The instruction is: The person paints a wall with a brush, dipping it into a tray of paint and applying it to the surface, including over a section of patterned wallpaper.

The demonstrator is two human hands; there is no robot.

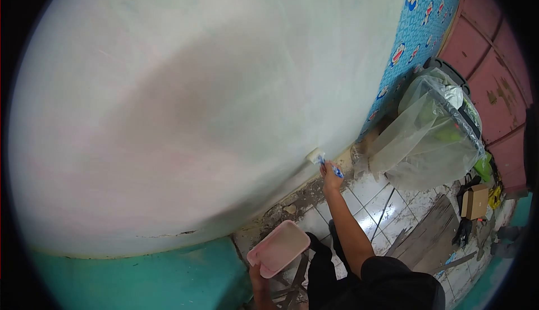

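My right hand [332,178] is closed around the blue-and-white handle of a paintbrush [316,155]. Its pale bristles lie against the whitish wall [224,85], low down near the floor edge. At the bottom of the view, my left hand [257,276] grips a pink plastic tub [281,247] by its near left corner. The tub is tilted toward me, and a thin, pale coating shows inside it. Most of my left fingers are hidden by the tub.
Right of the brush stands a bin draped in clear plastic [421,136], by blue cartoon wallpaper [412,35] and a pink door [488,57]. A wooden board [424,234] and a cardboard box [475,202] lie on the dirty tiles. A green surface [140,279] adjoins the wall's lower left.
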